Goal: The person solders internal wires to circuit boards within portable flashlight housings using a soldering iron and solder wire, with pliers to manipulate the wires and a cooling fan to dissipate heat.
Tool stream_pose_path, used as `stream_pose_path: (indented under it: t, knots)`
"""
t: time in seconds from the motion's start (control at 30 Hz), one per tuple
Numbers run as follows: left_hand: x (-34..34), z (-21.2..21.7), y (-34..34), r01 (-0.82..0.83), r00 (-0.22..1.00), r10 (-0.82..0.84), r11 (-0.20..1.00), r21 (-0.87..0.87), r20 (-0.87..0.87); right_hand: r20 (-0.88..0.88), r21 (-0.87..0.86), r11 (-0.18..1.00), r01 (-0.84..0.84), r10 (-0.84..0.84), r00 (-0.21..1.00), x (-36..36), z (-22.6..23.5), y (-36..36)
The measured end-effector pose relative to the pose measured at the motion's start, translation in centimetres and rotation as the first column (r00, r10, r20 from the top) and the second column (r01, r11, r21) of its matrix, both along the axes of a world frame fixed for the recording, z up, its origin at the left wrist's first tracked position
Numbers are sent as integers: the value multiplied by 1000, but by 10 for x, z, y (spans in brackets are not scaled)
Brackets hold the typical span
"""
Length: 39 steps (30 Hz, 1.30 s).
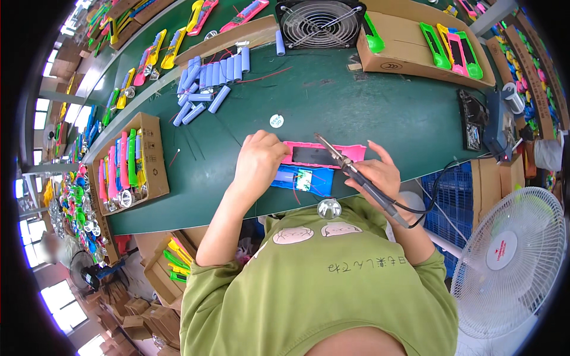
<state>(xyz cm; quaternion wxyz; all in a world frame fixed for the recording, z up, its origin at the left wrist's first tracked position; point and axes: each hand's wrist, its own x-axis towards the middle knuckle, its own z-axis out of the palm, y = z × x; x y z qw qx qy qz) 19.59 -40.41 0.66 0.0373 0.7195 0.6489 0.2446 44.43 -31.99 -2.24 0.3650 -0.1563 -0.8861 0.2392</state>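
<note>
Left hand (261,160) laid on blue case (303,180) at bench edge, fingers curled down, grip hidden. Pink case (323,154) touching behind. Soldering iron (356,175) gripped in closed right hand (380,175), tip over pink case.

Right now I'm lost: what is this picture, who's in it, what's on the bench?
There is no machine here: a person works with two bare hands, filmed by a wide fisheye camera on their head looking down, so straight edges bend near the rim.

The left hand presses on a blue plastic shell with a small circuit board and red wires inside. A pink shell lies just behind it. The right hand holds a soldering iron, tip over the pink shell.

On the green bench: a pile of pale blue cylindrical cells, a small fan, and cardboard boxes of coloured shells.
</note>
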Motion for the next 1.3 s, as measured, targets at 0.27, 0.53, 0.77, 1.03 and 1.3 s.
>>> stream_pose_path:
  t: [0.27,0.53,0.77,1.03,1.3]
  knots:
    - [-4,0,11,62,998,-57,952,-300,27,-285,-923,360,-138,-397,872,-28,-10,-16]
    - [-7,2,14,100,981,-32,927,-361,189,-175,-965,251,-73,-413,894,-31,-7,-9]
    - [-3,2,16,56,996,-23,924,-377,91,-137,-968,248,-40,-391,910,-35,-6,-9]
    - [3,-4,14,-6,1000,7,940,-340,2,-156,-959,279,-52,-365,918,-36,-12,-10]
    - [4,-5,14,-21,1000,18,942,-335,-12,-176,-936,348,-51,-338,925,-33,-13,-12]
